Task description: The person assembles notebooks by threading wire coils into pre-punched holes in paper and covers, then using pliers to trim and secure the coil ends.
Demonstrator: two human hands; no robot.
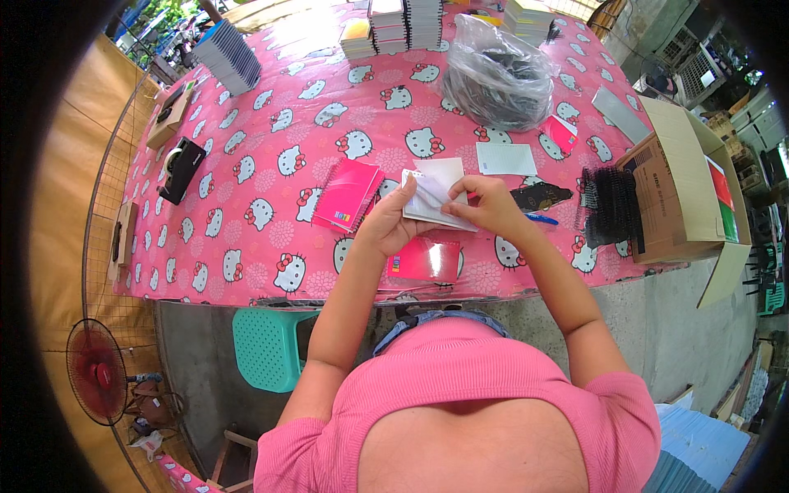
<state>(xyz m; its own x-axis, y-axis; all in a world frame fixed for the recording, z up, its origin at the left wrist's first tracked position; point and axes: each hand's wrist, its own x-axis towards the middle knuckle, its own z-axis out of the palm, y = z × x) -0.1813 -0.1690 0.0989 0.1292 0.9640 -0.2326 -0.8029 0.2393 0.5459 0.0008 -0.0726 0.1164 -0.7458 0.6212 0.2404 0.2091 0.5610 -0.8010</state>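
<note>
Left hand (388, 223) and right hand (485, 205) pinch a thin white paper pad (434, 197) above the glossy pink tablecloth (271, 164).

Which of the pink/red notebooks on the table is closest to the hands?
The red notebook lying flat right below the hands, at the table's near edge. The pink stack sits farther left, and the small red one lies beyond the right hand.
</note>
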